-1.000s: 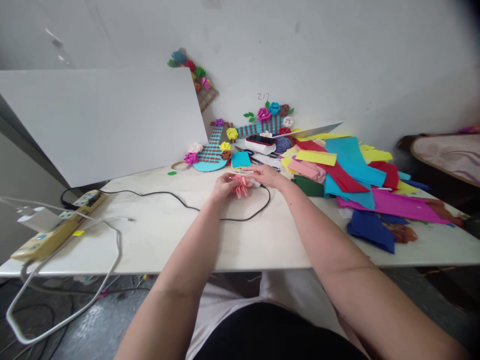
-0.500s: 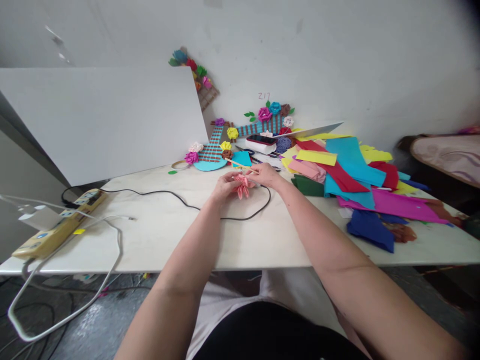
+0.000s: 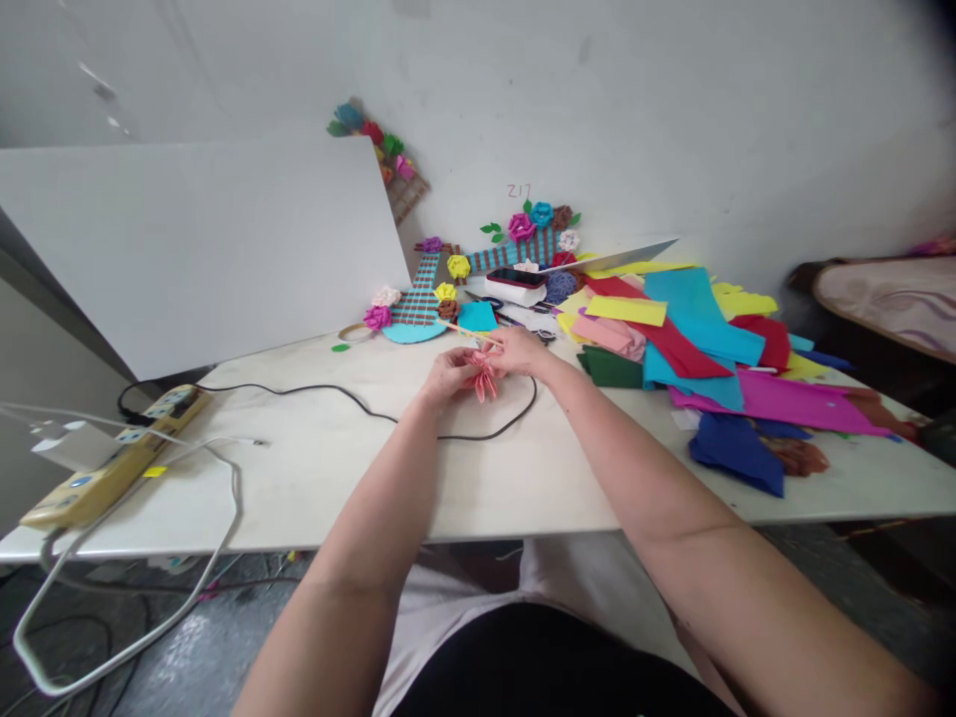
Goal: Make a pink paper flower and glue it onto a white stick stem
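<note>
A pink paper flower [image 3: 485, 384] is held between both hands above the middle of the white table [image 3: 299, 488]. My left hand [image 3: 448, 374] pinches the flower from its left side. On the right, my right hand [image 3: 517, 353] has its fingers closed round a thin light-coloured stick [image 3: 469, 331], which points up and to the left, and its fingertips meet the flower's upper right. A black cable [image 3: 489, 436] curves just below and right of the flower. The fingertips of both hands are partly hidden.
Behind the hands are blue guitar-shaped pieces [image 3: 415, 330] with paper flowers, a phone [image 3: 517, 278] on a white box and scissors. Coloured paper [image 3: 702, 314] is piled at right. At left lie a power strip [image 3: 112, 463] and white cables; a white board [image 3: 209, 249] stands behind.
The camera view has shifted slightly. My right hand has moved a little left and closer to the flower with the stick. My left hand still grips the flower.
</note>
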The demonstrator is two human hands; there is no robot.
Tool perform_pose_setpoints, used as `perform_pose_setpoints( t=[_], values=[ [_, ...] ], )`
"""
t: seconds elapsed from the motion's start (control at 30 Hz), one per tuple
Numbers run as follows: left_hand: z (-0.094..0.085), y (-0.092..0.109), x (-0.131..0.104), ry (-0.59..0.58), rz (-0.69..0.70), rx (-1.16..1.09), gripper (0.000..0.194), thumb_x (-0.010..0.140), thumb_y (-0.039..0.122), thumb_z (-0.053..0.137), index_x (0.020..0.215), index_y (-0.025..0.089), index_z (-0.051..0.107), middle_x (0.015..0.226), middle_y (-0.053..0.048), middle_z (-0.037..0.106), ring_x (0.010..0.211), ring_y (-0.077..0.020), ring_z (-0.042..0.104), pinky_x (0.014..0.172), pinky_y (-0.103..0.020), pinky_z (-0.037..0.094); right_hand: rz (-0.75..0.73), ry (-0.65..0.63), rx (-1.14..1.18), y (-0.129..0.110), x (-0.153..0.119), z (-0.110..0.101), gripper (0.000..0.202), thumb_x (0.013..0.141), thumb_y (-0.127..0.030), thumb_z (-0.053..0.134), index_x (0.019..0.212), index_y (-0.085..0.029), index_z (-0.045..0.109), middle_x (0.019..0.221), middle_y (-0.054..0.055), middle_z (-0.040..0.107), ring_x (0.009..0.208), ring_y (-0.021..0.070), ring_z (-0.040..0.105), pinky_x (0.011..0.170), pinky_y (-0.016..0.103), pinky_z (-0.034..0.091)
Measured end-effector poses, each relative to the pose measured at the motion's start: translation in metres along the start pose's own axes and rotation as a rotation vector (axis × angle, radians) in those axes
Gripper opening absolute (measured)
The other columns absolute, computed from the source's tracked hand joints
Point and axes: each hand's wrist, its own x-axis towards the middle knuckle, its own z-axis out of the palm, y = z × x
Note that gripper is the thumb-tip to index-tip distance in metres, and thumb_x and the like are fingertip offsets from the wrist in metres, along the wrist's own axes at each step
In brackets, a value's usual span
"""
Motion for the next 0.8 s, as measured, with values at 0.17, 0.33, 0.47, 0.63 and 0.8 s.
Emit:
perform_pose_setpoints(
  t=[0.17, 0.33, 0.47, 0.63, 0.8],
  values=[
    [0.0033, 0.0022, -0.0001, -0.021, -0.029, -0.009, 0.037, 0.052, 0.027, 0.082, 0.082, 0.012, 0.065, 0.067, -0.004, 0.066, 0.057, -0.0138, 0.059, 0.055, -0.024, 0.045, 0.026, 0.014, -0.062, 0.0004, 0.0052, 0.0055, 0.025, 0.077, -0.041, 0.06, 0.093, -0.022, 0.068, 0.076, 0.003, 0.072, 0.073, 0.0171, 0.063, 0.062, 0.024, 0.039],
    [0.0054, 0.0048, -0.0026, -0.029, -0.034, -0.007, 0.036, 0.053, 0.027, 0.082, 0.081, 0.012, 0.065, 0.063, -0.003, 0.064, 0.051, -0.0119, 0.056, 0.049, -0.023, 0.041, 0.031, 0.063, -0.075, 0.0015, 0.0071, 0.007, 0.022, 0.076, -0.038, 0.061, 0.087, -0.022, 0.07, 0.079, 0.005, 0.072, 0.076, 0.0187, 0.063, 0.063, 0.025, 0.04],
    [0.0046, 0.0052, -0.0035, -0.02, -0.031, 0.027, 0.036, 0.055, 0.029, 0.08, 0.084, 0.011, 0.067, 0.059, -0.002, 0.062, 0.045, -0.0098, 0.049, 0.045, -0.022, 0.035, 0.053, 0.086, -0.039, 0.0001, 0.0053, 0.0034, 0.02, 0.073, -0.037, 0.063, 0.08, -0.02, 0.071, 0.078, 0.005, 0.072, 0.072, 0.0178, 0.062, 0.062, 0.025, 0.039],
    [0.0034, 0.0074, -0.0044, -0.032, -0.03, 0.017, 0.033, 0.058, 0.03, 0.076, 0.082, 0.01, 0.068, 0.056, -0.001, 0.059, 0.044, -0.0091, 0.047, 0.046, -0.022, 0.032, 0.079, 0.105, 0.025, 0.0008, 0.0048, 0.0028, 0.023, 0.071, -0.039, 0.065, 0.08, -0.019, 0.072, 0.075, 0.004, 0.072, 0.068, 0.0166, 0.061, 0.059, 0.025, 0.038],
    [0.0024, 0.0067, -0.0032, -0.019, -0.057, -0.047, 0.035, 0.056, 0.037, 0.077, 0.077, 0.011, 0.066, 0.059, -0.003, 0.062, 0.049, -0.0106, 0.052, 0.048, -0.022, 0.036, 0.07, 0.121, 0.082, 0.0047, 0.0061, 0.006, 0.023, 0.07, -0.039, 0.066, 0.079, -0.018, 0.072, 0.072, 0.003, 0.071, 0.067, 0.0157, 0.06, 0.059, 0.024, 0.039]
  ],
)
